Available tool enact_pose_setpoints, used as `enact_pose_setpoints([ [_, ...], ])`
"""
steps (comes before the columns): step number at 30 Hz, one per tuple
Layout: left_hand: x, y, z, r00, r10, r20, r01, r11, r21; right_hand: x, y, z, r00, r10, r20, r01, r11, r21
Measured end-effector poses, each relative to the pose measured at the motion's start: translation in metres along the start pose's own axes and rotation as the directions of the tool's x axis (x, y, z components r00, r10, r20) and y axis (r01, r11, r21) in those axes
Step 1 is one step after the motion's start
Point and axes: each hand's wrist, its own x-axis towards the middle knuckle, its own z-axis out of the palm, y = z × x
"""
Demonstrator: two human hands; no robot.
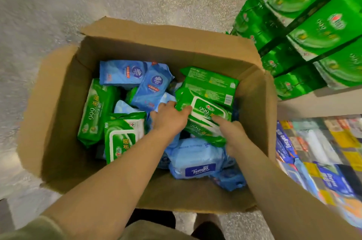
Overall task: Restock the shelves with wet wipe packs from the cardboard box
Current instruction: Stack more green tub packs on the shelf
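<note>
Both my hands reach into the open cardboard box (125, 43) on the floor. My left hand (170, 118) and right hand (233, 134) grip opposite ends of a green 999 pack (205, 111), fingers curled round its edges. The pack lies atop a second green pack, right of centre in the box, above a blue Tempo pack (195, 163). Shelves (317, 100) with green packs stand at right.

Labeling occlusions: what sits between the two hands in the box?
Head view: the green 999 pack spans the gap, the left hand gripping its left edge, the right hand on its right side. Another green pack lies beneath.
</note>
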Motion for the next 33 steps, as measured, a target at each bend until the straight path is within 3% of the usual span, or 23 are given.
enact_pose_setpoints([
  [2,-0.009,-0.003,0.0,0.999,0.014,-0.043,-0.023,0.978,-0.207,-0.015,0.007,-0.004,1.0,-0.019,0.0,0.019,0.999,0.047],
  [5,-0.034,0.005,-0.009,0.997,0.004,-0.074,-0.046,0.815,-0.578,-0.041,0.019,-0.012,0.996,-0.084,-0.006,0.084,0.99,0.115],
  [9,-0.065,0.03,-0.042,0.997,0.067,-0.046,-0.079,0.647,-0.759,-0.089,0.024,-0.029,0.982,-0.19,-0.012,0.187,0.952,0.241],
  [13,-0.106,0.062,-0.077,0.98,0.192,-0.042,-0.148,0.577,-0.803,-0.134,0.022,-0.069,0.955,-0.269,-0.126,0.294,0.917,0.271],
  [18,-0.182,0.111,-0.081,0.922,0.386,0.026,-0.228,0.596,-0.77,-0.191,0.007,-0.158,0.896,-0.354,-0.267,0.423,0.862,0.278],
  [20,-0.217,0.132,-0.07,0.88,0.467,0.081,-0.255,0.61,-0.75,-0.211,0.009,-0.201,0.874,-0.417,-0.249,0.47,0.855,0.221],
  [23,-0.272,0.163,-0.037,0.804,0.559,0.204,-0.263,0.642,-0.72,-0.246,0.027,-0.257,0.896,-0.432,-0.105,0.445,0.873,0.2],
  [26,-0.328,0.192,0.01,0.721,0.612,0.324,-0.277,0.684,-0.675,-0.282,0.057,-0.305,0.917,-0.398,0.018,0.358,0.845,0.397],
  [29,-0.379,0.217,0.066,0.667,0.634,0.39,-0.303,0.71,-0.635,-0.311,0.098,-0.357,0.931,-0.366,0.005,0.296,0.76,0.579],
  [33,-0.445,0.244,0.142,0.584,0.656,0.477,-0.347,0.734,-0.584,-0.345,0.155,-0.419,0.898,-0.437,-0.054,0.328,0.58,0.745],
])
